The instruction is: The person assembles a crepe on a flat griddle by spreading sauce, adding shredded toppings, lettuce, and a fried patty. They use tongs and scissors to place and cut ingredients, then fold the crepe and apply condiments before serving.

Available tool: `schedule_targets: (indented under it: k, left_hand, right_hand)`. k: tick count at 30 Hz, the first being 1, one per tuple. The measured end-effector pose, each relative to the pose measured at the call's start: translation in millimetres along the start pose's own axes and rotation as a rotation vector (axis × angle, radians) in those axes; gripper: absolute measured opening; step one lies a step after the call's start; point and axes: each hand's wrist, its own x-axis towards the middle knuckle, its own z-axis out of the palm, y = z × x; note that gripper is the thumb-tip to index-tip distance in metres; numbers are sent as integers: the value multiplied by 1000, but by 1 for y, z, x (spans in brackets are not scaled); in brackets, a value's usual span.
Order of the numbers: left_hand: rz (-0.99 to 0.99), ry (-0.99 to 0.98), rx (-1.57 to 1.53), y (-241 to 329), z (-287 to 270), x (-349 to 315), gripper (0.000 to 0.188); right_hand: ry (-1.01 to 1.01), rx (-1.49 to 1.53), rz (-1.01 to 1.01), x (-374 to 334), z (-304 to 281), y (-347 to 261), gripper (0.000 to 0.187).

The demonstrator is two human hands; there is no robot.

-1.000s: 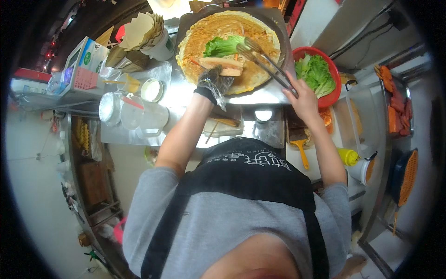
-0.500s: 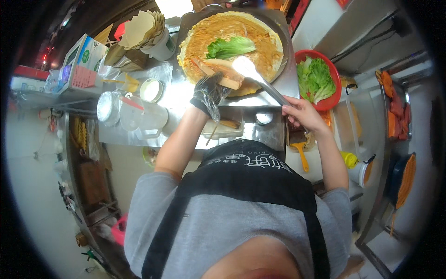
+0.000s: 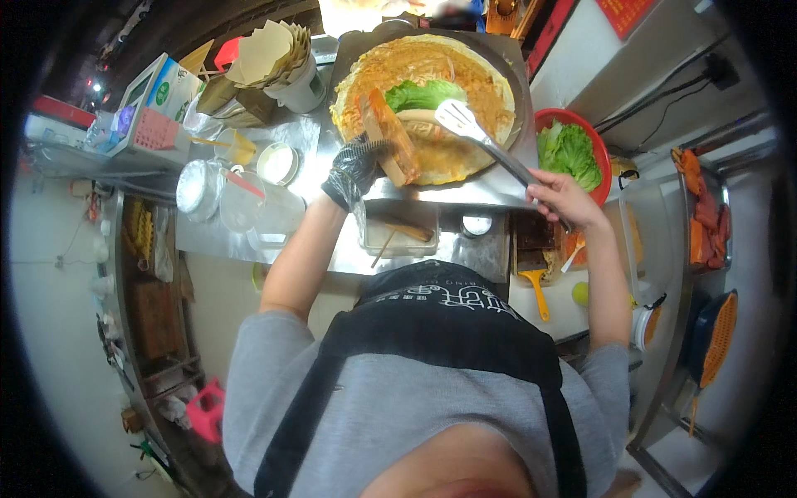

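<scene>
The oblong orange-brown slab (image 3: 387, 137), clamped in my black-gloved left hand (image 3: 353, 170), has swung toward the round golden crepe (image 3: 374, 70)'s near-left edge, leaving the pale strip (image 3: 419, 123) clearer; my right hand (image 3: 566, 197) grips slotted silver tongs (image 3: 508, 159).

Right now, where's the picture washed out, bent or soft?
All in the head view: glare whitens the far end of the tongs; the steel counter shines; edges bend toward the black rim; the slab in the gloved left hand looks slightly soft.
</scene>
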Motion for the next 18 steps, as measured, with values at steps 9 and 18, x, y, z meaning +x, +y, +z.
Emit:
schedule_targets:
  k: [9,18]
  left_hand:
    - [180,-32,-84,16,-12,40,48]
    - [131,15,-277,21,-43,16,58]
  right_hand:
    - [-28,-116,-95,27,-29,-50,47]
    - [33,-300,22,64,-56,-37,41]
